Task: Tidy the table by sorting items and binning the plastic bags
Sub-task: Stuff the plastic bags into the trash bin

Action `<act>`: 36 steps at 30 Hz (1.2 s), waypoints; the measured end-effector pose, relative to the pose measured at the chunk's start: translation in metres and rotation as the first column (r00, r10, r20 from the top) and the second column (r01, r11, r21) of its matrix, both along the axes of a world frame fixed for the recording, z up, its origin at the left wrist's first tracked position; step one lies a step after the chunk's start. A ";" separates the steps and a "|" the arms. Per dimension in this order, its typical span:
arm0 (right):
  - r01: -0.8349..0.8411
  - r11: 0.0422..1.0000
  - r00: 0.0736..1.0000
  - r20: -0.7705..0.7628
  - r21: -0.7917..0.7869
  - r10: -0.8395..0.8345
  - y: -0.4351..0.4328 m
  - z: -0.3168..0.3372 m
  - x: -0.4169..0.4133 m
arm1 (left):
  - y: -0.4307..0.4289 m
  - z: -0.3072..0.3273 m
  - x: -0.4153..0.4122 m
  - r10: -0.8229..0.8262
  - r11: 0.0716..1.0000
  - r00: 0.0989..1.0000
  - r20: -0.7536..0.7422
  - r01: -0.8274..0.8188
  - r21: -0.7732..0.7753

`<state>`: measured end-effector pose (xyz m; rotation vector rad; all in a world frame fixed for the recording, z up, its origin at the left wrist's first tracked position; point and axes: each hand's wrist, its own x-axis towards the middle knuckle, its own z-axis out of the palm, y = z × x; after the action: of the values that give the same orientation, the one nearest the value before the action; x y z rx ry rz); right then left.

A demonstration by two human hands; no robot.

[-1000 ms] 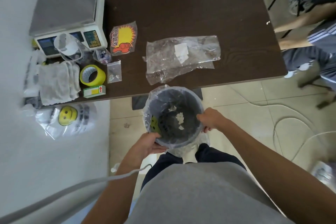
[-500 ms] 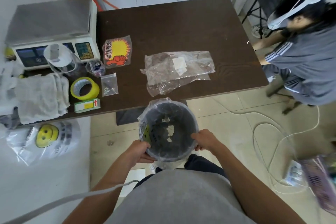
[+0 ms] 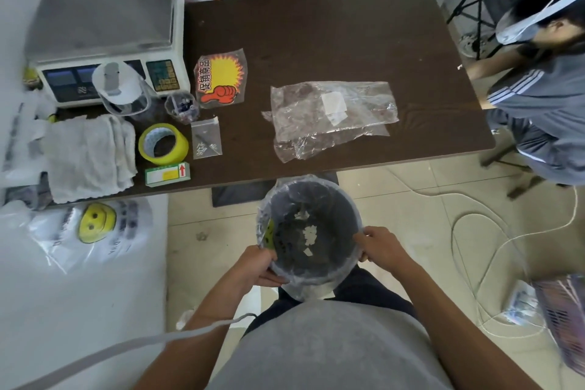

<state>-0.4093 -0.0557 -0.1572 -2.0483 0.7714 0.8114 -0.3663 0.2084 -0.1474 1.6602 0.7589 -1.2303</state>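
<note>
A dark round bin (image 3: 343, 199) lined with a clear bag stands on the floor just before the table's front edge, with white scraps at its bottom. My left hand (image 3: 257, 266) grips its near-left rim and liner. My right hand (image 3: 378, 244) grips its right rim. Clear plastic bags (image 3: 329, 115) lie crumpled on the dark brown table (image 3: 316, 28), right of centre. A small zip bag (image 3: 206, 142), a roll of yellow tape (image 3: 163, 144), a small label box (image 3: 167, 173) and a yellow-and-red sticker pack (image 3: 221, 78) lie to the left.
A weighing scale (image 3: 101, 35) fills the table's back left, with a clear jug (image 3: 122, 89), a small cup (image 3: 182, 106) and folded white cloth (image 3: 88, 155) before it. A smiley-face bag (image 3: 91, 231) hangs lower left. A seated person (image 3: 544, 98) is at right; cables (image 3: 474, 231) trail across the floor.
The view has tilted up and back, showing more of the table and the seated person. Both hands stay on the bin's rim, the left shifting slightly along the near edge.
</note>
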 end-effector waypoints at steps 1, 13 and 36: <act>-0.016 1.000 1.000 0.011 0.002 0.016 -0.003 0.003 0.003 | -0.001 0.003 -0.001 0.008 1.000 1.000 0.012 -0.008 0.002; -0.158 0.987 0.978 0.133 -0.008 0.158 -0.022 0.015 0.044 | -0.021 0.030 -0.005 0.110 0.989 0.988 0.111 -0.119 0.082; -0.544 0.605 0.560 0.285 -0.582 0.778 -0.030 0.043 0.229 | -0.046 0.038 -0.005 0.171 0.981 0.977 0.125 -0.181 0.075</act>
<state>-0.1799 -0.0855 -0.1139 -2.8677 -0.2526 0.4207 -0.3710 0.1624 -0.1095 1.6803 0.8760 -0.9791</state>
